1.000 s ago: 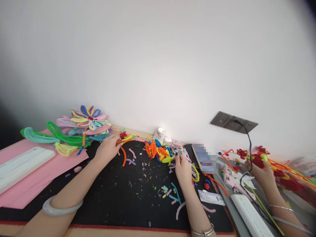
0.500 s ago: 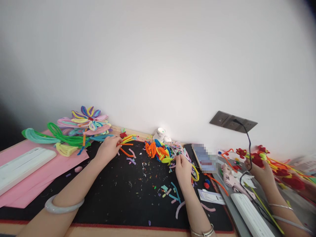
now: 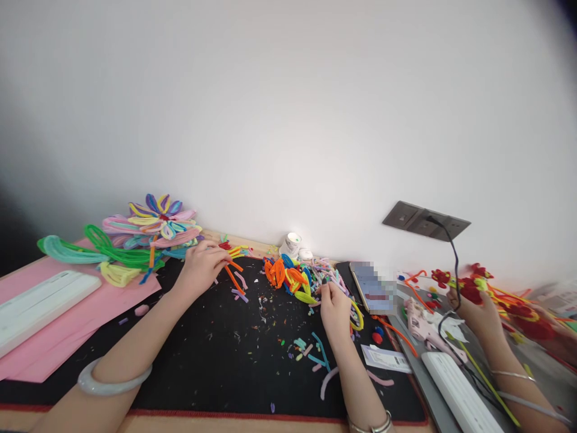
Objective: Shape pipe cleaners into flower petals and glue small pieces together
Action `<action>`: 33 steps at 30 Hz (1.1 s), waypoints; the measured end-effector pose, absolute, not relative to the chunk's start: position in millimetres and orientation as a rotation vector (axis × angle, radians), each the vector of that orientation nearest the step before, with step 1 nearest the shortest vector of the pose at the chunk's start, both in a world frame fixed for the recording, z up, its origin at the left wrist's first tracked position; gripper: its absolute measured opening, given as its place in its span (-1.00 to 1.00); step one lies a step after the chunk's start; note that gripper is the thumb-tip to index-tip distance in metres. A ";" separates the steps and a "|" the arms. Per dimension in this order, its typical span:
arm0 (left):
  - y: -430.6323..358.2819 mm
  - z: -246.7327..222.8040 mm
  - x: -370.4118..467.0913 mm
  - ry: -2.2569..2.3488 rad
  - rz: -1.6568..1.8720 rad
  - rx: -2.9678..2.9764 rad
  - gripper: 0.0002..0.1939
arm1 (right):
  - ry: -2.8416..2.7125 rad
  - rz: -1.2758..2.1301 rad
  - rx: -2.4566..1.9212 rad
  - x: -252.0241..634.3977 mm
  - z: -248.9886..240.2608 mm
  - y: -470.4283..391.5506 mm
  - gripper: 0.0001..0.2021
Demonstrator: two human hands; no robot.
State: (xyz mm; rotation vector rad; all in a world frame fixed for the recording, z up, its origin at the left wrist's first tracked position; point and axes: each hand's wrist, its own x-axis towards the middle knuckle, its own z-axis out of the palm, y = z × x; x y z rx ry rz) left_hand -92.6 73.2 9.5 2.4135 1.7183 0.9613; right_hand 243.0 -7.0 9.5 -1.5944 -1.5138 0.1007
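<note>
My left hand (image 3: pixel 205 264) is closed in a pinch on an orange pipe cleaner (image 3: pixel 234 278) over the back left of the black mat (image 3: pixel 216 361). Just beyond its fingertips lie short purple and pink pipe cleaner pieces (image 3: pixel 240 294). With fingers pressed together, my right hand (image 3: pixel 334 310) is beside the heap of looped pipe cleaners (image 3: pixel 295 279) in orange, blue and yellow. A small dark tip shows at its fingertips, too little to name. Right next to that hand is a yellow pipe cleaner loop (image 3: pixel 358 316).
Left are a pipe cleaner flower (image 3: pixel 164 219), pink sheets (image 3: pixel 49 355) and a white box (image 3: pixel 40 307). A paper cup (image 3: pixel 291 245) stands by the wall. A phone (image 3: pixel 372 288) and pink glue gun (image 3: pixel 430 331) lie right, where another person's hand (image 3: pixel 480 316) holds a red figure.
My left hand has shifted slightly to the right, and the orange pipe cleaner at its fingers now slants downward. My right hand has barely moved.
</note>
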 end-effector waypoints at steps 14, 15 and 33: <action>65.9 9.0 -81.1 1.939 0.772 2.483 -0.65 | -1.353 0.249 -1.644 232.1 20.4 -11.8 -0.62; 65.4 9.6 -81.1 1.990 0.846 2.434 -0.64 | -1.374 0.253 -1.621 230.1 21.8 -13.0 -0.63; 23.7 10.6 -20.0 1.040 0.870 1.831 -0.59 | -1.794 0.357 -1.303 183.3 2.6 -31.2 -0.75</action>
